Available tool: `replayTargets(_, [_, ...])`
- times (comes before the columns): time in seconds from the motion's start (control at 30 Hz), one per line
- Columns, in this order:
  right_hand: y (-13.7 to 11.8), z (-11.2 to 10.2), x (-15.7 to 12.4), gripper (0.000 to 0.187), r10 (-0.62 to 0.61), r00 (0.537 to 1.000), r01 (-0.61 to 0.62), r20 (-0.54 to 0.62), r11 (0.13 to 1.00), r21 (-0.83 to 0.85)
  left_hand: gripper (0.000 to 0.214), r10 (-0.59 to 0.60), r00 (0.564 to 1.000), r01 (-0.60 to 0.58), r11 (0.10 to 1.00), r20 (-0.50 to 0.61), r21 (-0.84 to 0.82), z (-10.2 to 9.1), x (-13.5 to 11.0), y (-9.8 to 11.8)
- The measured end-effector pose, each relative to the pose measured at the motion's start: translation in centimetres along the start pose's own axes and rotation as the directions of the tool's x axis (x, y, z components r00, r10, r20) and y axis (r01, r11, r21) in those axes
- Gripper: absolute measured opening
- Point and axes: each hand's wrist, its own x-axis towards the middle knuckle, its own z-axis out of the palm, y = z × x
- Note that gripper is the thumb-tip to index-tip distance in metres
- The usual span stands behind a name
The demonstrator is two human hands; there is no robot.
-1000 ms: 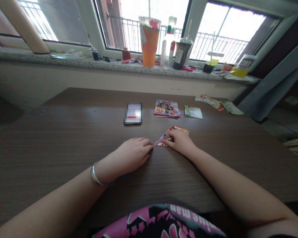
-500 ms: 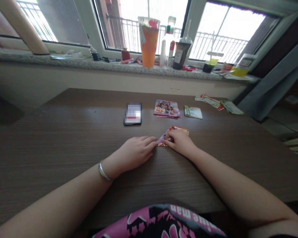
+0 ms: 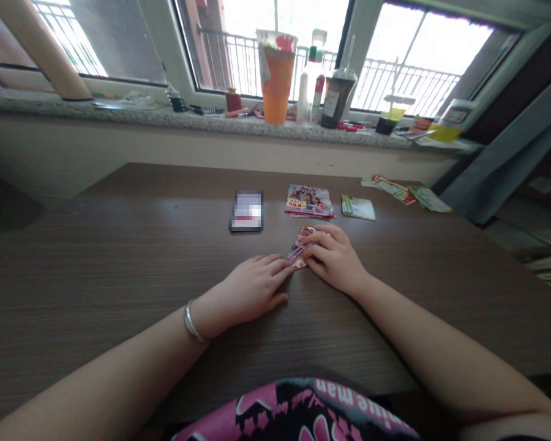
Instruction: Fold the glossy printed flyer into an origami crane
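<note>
A small folded paper leaflet (image 3: 298, 251) with colourful print lies on the table between my two hands. My left hand (image 3: 256, 282) rests flat, its fingers stretched out and the tips touching the leaflet's lower left corner; its thumb is apart. Over the leaflet's right part lies my right hand (image 3: 335, 254), fingers spread and slightly bent, tips pressing on the paper. That hand hides the right side of the leaflet. Just beyond it is a stack of printed leaflets (image 3: 309, 201). A phone-like device (image 3: 247, 211), blurred out, lies to the left of the stack.
Right of the stack are a small pile of green-and-white papers (image 3: 358, 207) and more folded papers (image 3: 395, 188) near the back edge. The windowsill (image 3: 202, 121) holds a tall orange drink cup (image 3: 275, 79), a dark cup (image 3: 336, 101), bottles and small items.
The leaflet has gone from a wider shape to a narrower one, its right part folded or covered. My right hand's fingers have spread and shifted up; my left thumb has moved out.
</note>
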Motion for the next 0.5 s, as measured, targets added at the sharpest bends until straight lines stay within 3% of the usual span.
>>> replayTargets(0.23, [-0.72, 0.06, -0.11, 0.024, -0.176, 0.959, 0.175, 0.22, 0.984, 0.026, 0.052, -0.021, 1.0, 0.021, 1.0, 0.009, -0.002, -0.22, 0.12, 0.31])
replayTargets(0.5, [-0.81, 0.24, -0.17, 0.021, -0.085, 0.968, 0.08, 0.236, 0.996, 0.031, 0.052, -0.025, 0.999, 0.026, 0.999, 0.029, -0.021, -0.23, 0.11, 0.28])
